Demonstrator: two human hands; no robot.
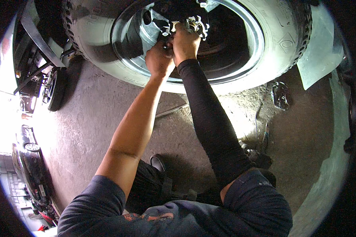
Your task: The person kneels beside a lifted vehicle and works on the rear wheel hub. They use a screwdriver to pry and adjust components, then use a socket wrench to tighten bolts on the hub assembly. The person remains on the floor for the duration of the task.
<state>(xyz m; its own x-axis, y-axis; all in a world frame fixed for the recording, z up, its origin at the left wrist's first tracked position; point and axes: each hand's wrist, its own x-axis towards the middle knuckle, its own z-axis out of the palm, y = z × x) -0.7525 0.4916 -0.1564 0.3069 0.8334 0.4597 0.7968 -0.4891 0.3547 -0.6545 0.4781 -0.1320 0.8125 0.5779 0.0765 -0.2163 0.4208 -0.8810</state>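
Both arms reach up into the opening of a wheel rim (257,25), inside a large tyre (273,59). Closed around something small and dark, my left hand (159,60) sits just below a silver-grey metal bracket (149,33). My right hand (186,44) is pressed close beside it, a little higher, with curled fingers. A shiny metal part with several prongs (198,27) shows at the right hand's fingertips. What lies between the fingers is mostly hidden. A black sleeve (205,106) covers my right forearm; my left forearm is bare.
A metal bar (171,111) lies on the concrete floor below the tyre. To the right are a crumpled clear bag (281,96), pliers (266,134) and a cable (257,106). A pale panel (318,51) hangs at right. A dark car (31,166) stands far left.
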